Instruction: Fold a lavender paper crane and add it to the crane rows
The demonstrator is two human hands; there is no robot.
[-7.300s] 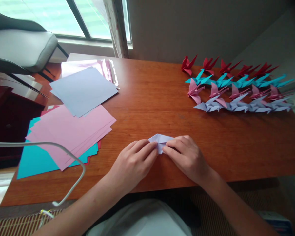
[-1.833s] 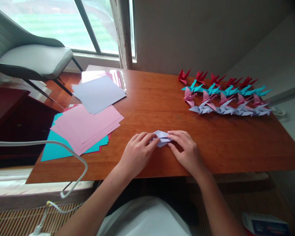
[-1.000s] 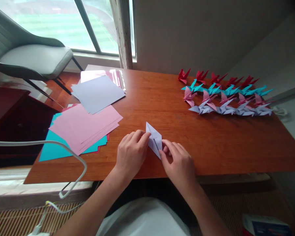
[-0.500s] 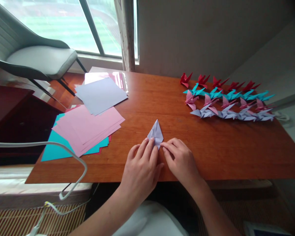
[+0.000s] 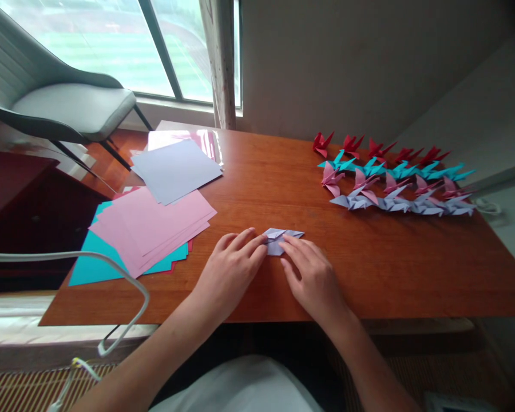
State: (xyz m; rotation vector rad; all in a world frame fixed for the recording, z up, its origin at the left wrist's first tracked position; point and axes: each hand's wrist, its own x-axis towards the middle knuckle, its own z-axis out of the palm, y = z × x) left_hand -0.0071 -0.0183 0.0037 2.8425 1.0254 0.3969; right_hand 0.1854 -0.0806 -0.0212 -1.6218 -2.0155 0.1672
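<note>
A small folded piece of lavender origami paper (image 5: 276, 247) lies on the table in front of me, its long point turned to the right. My left hand (image 5: 236, 266) grips the paper's left corner, fingertips and thumb drawn together there. On the right part of the paper, the fingertips of my right hand (image 5: 311, 269) press down, its thumb by the lower edge. Both hands cover part of the folds.
Rows of folded paper cranes in red (image 5: 375, 150), turquoise (image 5: 401, 170), pink (image 5: 392, 183) and lavender (image 5: 397, 203) stand at the right. Lavender sheets (image 5: 180, 171), pink sheets (image 5: 154, 223) and turquoise sheets (image 5: 90, 266) lie left. A white cable (image 5: 129, 274) crosses the left front of the wooden table (image 5: 369, 274).
The folded paper has turned from pointing away from me to pointing right. My left hand has shifted to its left end, and my right fingers have moved onto its top.
</note>
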